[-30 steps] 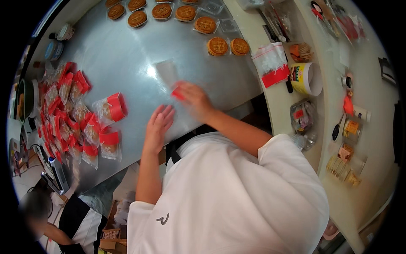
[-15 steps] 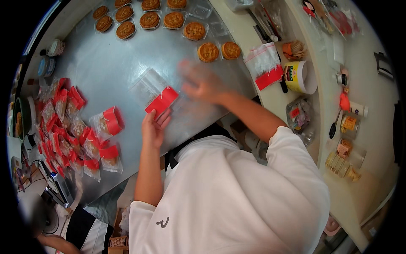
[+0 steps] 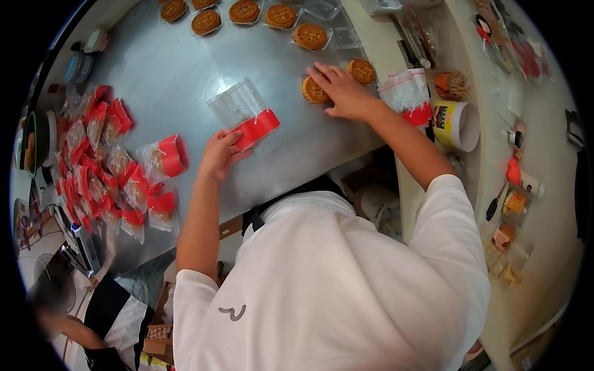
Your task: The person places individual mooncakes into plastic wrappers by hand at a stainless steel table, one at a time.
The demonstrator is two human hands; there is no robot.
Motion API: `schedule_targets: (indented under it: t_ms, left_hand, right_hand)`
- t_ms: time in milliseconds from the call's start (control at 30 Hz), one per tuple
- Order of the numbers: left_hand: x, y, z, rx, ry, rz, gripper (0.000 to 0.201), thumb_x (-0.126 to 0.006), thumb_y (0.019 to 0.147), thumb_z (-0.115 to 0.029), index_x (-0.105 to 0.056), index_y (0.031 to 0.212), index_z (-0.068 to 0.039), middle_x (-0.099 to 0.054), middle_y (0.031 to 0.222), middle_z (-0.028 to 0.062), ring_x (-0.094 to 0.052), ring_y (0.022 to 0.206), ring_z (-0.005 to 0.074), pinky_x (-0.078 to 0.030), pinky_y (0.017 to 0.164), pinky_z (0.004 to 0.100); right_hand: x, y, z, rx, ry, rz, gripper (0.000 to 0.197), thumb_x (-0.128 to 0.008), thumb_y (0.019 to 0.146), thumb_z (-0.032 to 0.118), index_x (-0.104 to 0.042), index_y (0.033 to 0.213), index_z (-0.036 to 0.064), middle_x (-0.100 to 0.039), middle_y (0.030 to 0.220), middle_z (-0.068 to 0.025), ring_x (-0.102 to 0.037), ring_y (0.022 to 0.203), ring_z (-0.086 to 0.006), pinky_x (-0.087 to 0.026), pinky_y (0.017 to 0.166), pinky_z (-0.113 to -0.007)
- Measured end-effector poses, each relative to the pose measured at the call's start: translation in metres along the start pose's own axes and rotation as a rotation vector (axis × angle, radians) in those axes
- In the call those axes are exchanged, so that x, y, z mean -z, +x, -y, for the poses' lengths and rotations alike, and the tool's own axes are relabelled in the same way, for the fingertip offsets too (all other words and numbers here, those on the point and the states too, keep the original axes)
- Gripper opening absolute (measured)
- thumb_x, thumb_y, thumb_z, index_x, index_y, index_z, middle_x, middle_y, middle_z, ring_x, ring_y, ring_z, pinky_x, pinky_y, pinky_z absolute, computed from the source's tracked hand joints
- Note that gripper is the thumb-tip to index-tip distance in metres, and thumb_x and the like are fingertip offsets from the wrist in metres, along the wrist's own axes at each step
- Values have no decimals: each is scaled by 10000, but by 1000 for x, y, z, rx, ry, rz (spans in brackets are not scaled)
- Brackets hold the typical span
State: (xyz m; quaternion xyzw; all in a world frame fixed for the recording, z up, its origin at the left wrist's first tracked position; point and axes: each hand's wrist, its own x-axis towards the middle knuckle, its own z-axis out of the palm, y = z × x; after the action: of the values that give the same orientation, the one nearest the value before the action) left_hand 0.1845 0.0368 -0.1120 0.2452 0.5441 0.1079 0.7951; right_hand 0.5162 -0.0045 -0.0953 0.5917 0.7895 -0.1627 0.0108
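Observation:
My left hand [image 3: 221, 153] pinches the red band of a clear plastic bag [image 3: 234, 106], which lies flat and looks unfilled on the metal table. My right hand [image 3: 348, 94] reaches over a golden-brown mooncake [image 3: 314, 93] at the table's right side. Its fingers are spread across the top and the thumb sits by the near edge; the hand partly covers the mooncake, which still rests on the table. Just right of it lies another mooncake [image 3: 361, 72]. More mooncakes [image 3: 245, 10] stand in clear trays along the far side.
Bagged mooncakes with red bands [image 3: 99, 164] are heaped at the left. A stack of bags [image 3: 405, 93], a tub [image 3: 456, 125] and a holder of sticks [image 3: 450, 85] stand on the right-hand shelf. Another person's arm [image 3: 83, 332] shows at lower left.
My right hand has moved right, away from the bag, and come down over a mooncake. My left hand keeps hold of the bag. The whole view has shifted slightly.

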Motion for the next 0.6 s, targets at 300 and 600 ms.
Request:
schedule_targets:
  t_ms: [300,600]
  left_hand:
    - [-28,0,8,-286,-709,-50,230,-482,914,-91,-503,1121,8,-597,1073,127,-614,947,228,-506,884,393]
    - [-63,-48,-22,-486,-635,-110,304,-455,949,-226,-506,1135,9,-603,1101,137,-602,1021,248,-488,894,371]
  right_hand:
    - [-30,0,43,-137,398,-370,869,-741,640,173,-284,1370,55,-411,1201,-148,-399,1129,-317,-341,979,-404]
    - [49,-15,148,-241,714,-683,860,-755,616,114,-307,1346,38,-392,1203,-176,-426,1096,-336,-399,924,-399]
